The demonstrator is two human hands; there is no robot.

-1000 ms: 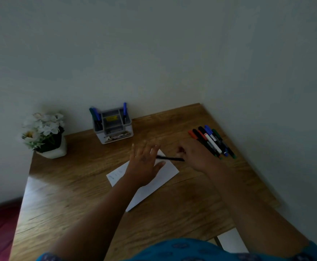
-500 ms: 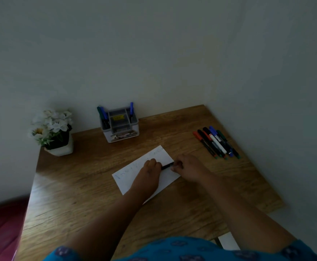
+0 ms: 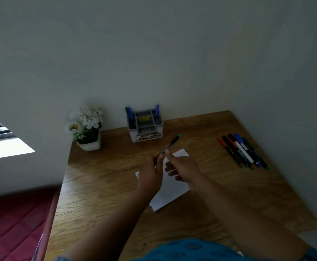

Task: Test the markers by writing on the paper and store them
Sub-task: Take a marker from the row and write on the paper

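Marker in hand: a dark marker (image 3: 169,145) with a green end is held up above the paper (image 3: 170,187), slanting up and away toward the organiser (image 3: 145,127), green end farthest from the person.
Left hand: the left hand (image 3: 151,176) pinches the lower part of the marker's barrel, fingers curled round it.
Right hand: the right hand (image 3: 184,169) is close beside the left, its upper fingertips (image 3: 169,157) at the barrel just above the left hand's grip; the lower fingers are spread and hold nothing. Whether those fingertips truly pinch the marker cannot be told.
Step in hand: judged to be uncapping the marker for a test stroke, or capping it after one; the hands hide which.
Next move: if uncapping, the tip must go down to the paper; if capping, the marker must go upright into a free slot of the organiser.
Paper: a white sheet flat on the wooden desk (image 3: 106,185), partly under both hands; any writing on it is too faint to read.
Waiting markers: a row of markers (image 3: 242,151) lies on the desk's right side, well apart from the hands.
Organiser: a grey box at the wall with a few markers standing in it.
Beyond: a pot of white flowers (image 3: 87,129) stands left of the organiser.
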